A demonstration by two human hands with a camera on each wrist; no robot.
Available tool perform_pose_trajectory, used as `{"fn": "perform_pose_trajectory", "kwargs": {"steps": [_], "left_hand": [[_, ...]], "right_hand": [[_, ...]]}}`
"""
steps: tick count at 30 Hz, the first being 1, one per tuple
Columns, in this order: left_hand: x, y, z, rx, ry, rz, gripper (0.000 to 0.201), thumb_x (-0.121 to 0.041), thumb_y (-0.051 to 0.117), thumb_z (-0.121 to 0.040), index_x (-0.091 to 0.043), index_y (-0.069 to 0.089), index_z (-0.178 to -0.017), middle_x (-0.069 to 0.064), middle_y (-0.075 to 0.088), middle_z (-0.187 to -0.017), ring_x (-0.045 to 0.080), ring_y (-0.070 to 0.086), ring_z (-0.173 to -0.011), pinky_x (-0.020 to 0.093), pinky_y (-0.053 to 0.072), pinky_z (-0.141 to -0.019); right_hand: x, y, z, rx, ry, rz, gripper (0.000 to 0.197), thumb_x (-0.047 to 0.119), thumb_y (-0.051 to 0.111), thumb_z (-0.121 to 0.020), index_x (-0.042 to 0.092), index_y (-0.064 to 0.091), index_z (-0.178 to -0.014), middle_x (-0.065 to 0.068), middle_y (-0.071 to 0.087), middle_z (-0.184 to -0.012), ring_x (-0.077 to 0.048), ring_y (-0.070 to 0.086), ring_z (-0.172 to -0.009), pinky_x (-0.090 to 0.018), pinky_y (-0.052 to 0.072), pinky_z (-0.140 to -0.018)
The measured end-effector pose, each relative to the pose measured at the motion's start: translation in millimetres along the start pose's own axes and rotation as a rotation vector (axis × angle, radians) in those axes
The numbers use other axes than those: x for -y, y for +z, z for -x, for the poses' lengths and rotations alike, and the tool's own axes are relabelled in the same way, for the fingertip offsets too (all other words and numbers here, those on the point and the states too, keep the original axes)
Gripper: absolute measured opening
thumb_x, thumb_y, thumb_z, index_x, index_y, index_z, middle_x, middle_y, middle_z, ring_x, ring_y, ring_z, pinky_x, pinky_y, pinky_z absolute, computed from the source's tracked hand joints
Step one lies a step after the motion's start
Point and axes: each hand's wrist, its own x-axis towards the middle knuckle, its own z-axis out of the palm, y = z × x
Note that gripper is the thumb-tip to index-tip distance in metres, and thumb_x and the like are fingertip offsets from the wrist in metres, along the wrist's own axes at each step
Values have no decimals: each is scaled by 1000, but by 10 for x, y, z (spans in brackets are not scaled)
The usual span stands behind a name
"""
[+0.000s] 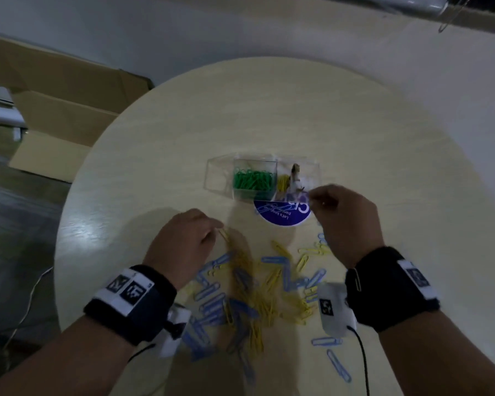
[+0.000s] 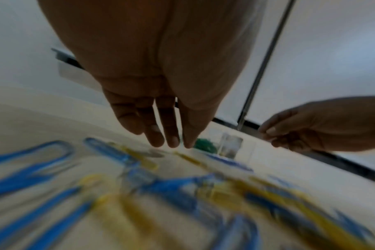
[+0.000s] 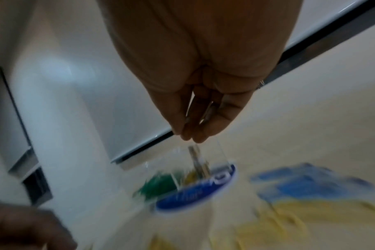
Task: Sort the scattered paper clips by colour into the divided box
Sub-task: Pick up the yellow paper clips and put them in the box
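Note:
A clear divided box (image 1: pixel 220 164) stands mid-table: green clips (image 1: pixel 253 180) fill its middle compartment, yellow clips (image 1: pixel 283 182) lie in the right one, and the left one looks empty. Scattered blue and yellow clips (image 1: pixel 257 290) cover the table in front of me. At the pile's far-left edge my left hand (image 1: pixel 216 225) pinches the end of a yellow clip (image 1: pixel 225 237). My right hand (image 1: pixel 312 200) hovers at the box's right compartment (image 3: pixel 195 155), its fingertips (image 3: pixel 200 137) pinched on a small clip of blurred, bluish colour.
A round blue sticker (image 1: pixel 282 215) lies under the box's near edge. Two blue clips (image 1: pixel 326 342) lie apart at the lower right. Flattened cardboard (image 1: pixel 57 110) leans beyond the round table's left rim (image 1: pixel 66 212). Cables trail from both wristbands.

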Motion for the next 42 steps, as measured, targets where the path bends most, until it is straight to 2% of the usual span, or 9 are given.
{"fn": "perform_pose_trajectory", "kwargs": {"steps": [5,8,12,16,18,21,33,39,42], "left_hand": [[131,172,460,58,151,-122,23,-20,69,-86,-22,71,-109,-1,60,-98,26,55,-87,39,53,-72],[119,220,656,71,206,-159,26,-23,70,-83,-26,69,-110,-2,58,-99,25,54,-89,39,52,-72],[110,264,855,91,251,-181,26,-28,62,-84,-30,68,-110,-2,58,-108,24,53,-97,37,50,-83],[149,192,789,52,249,-121,25,-27,54,-89,-28,69,-108,-2,60,-111,23,54,-100,36,47,-89],[150,121,563,11,250,-156,31,-19,50,-87,-24,67,-113,-1,61,-110,25,55,-98,40,46,-89],[84,35,154,-21,246,-276,31,-12,54,-87,-21,68,-114,4,63,-110,32,54,-96,43,50,-80],[-33,135,-160,222,196,-242,5,-13,55,-90,-17,58,-90,5,56,-90,27,50,-89,37,41,-73],[-134,358,50,186,459,-149,18,-15,63,-87,-17,71,-104,4,67,-88,27,57,-85,37,50,-71],[-56,360,91,148,463,-182,16,-19,60,-86,-17,72,-95,3,64,-83,27,57,-79,35,50,-68]], "right_hand": [[-303,299,738,338,-205,318,32,35,55,-79,30,67,-107,1,67,-110,-27,61,-101,-37,47,-87],[-408,373,1172,466,-226,526,59,62,49,-75,46,45,-132,0,38,-148,-34,33,-134,-46,36,-104],[-477,400,1570,514,-305,514,63,75,43,-78,58,29,-137,0,11,-160,-34,5,-146,-49,17,-114],[-471,349,1491,372,-327,322,48,63,53,-80,48,55,-125,-1,35,-151,-33,22,-142,-42,22,-113],[-421,331,1239,198,-310,232,29,42,65,-77,34,70,-104,-1,65,-120,-30,54,-115,-37,40,-98],[-274,360,774,126,-122,202,12,29,64,-78,21,71,-83,-4,71,-82,-28,64,-82,-34,47,-72],[-196,555,512,315,67,220,19,13,56,-80,19,68,-93,-10,69,-100,-30,61,-96,-31,45,-76],[-499,125,530,40,50,83,15,13,71,-74,25,71,-84,-3,67,-84,-17,61,-72,-17,36,-66],[-726,-71,534,-1,114,140,14,14,69,-76,25,72,-84,-6,72,-83,-23,66,-78,-28,49,-72]]}}
